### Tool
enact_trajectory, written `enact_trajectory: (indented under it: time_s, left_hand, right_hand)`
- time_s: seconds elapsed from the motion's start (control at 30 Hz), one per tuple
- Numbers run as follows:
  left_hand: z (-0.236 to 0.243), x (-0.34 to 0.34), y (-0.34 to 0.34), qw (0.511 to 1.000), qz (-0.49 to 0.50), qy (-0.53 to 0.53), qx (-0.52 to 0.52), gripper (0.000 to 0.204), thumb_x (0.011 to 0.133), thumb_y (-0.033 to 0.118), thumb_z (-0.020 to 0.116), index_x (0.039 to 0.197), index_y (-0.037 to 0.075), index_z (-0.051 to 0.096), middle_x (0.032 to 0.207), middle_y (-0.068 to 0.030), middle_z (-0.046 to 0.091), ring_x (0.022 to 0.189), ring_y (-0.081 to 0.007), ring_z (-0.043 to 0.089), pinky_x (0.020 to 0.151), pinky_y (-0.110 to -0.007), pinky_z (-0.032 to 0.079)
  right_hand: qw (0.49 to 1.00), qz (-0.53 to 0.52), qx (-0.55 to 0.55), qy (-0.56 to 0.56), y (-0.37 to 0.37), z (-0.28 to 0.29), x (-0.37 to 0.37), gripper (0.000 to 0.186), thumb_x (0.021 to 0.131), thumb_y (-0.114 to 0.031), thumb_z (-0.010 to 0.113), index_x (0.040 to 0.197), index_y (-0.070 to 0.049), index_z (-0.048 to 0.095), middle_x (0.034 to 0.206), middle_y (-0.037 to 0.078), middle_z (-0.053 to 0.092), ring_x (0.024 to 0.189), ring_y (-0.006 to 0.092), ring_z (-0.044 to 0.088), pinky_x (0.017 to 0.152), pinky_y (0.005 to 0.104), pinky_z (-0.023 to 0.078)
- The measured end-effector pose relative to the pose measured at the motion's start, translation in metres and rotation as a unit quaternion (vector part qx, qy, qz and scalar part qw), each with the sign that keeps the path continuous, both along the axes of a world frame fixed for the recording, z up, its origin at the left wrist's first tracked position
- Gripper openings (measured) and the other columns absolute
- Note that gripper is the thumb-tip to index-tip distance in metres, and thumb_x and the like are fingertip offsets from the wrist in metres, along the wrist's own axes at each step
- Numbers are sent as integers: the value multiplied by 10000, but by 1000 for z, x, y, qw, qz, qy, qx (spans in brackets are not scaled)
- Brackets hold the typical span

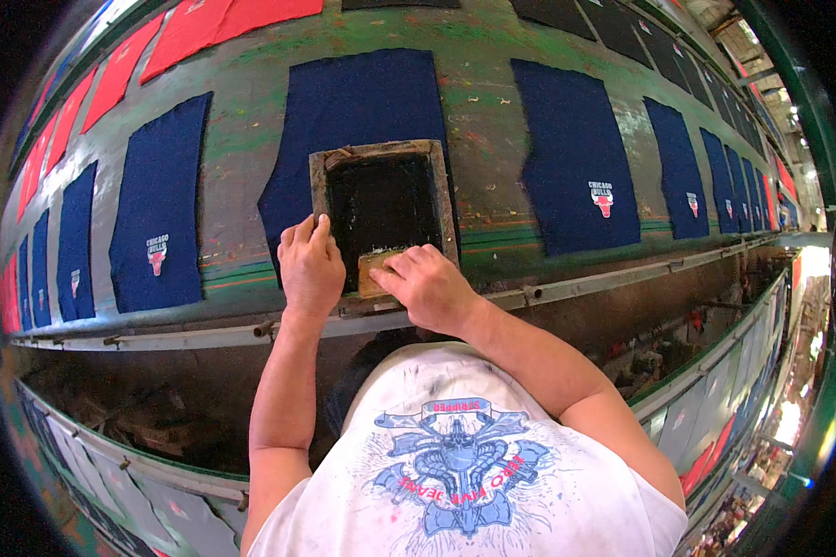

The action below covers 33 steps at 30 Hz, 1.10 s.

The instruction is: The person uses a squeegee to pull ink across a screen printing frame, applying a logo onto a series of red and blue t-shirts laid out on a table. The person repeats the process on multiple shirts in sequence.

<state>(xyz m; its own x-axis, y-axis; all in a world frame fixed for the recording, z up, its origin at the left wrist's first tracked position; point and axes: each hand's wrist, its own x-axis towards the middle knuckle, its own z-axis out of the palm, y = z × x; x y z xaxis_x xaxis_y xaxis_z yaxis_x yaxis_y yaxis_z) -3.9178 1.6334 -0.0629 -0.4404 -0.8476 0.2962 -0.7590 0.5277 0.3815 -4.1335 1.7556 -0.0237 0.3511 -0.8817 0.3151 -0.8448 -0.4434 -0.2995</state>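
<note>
A wooden printing screen [443,204] with dark, ink-coated mesh [381,204] lies on a navy fabric piece [362,97] at the centre. My left hand [310,265] has its fingers closed over the left side of the wooden frame. My right hand [424,286] grips a yellowish squeegee block [373,278] at the near end of the screen, inside the frame. The lower part of the squeegee is partly hidden by the fingers.
A long green-stained table [232,121] carries rows of navy pieces [158,148] with small white-and-red prints, plus red [195,28] and black [659,46] pieces behind. A metal rail [622,272] runs along the near edge. Another table [130,492] with pale pieces stands behind me.
</note>
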Motion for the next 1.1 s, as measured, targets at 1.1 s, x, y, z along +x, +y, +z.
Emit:
enact_trajectory:
  time_s: [1.1]
  left_hand:
    - [39,-57,21,945,61,307,96,635,872,-186,684,1472,19,725,1638,-161,631,1415,-244,661,1064,-328,590]
  right_hand:
    - [771,-159,195,-585,53,-25,-133,770,1013,-171,847,1679,12,507,1563,128,645,1283,200,659,1132,369,539]
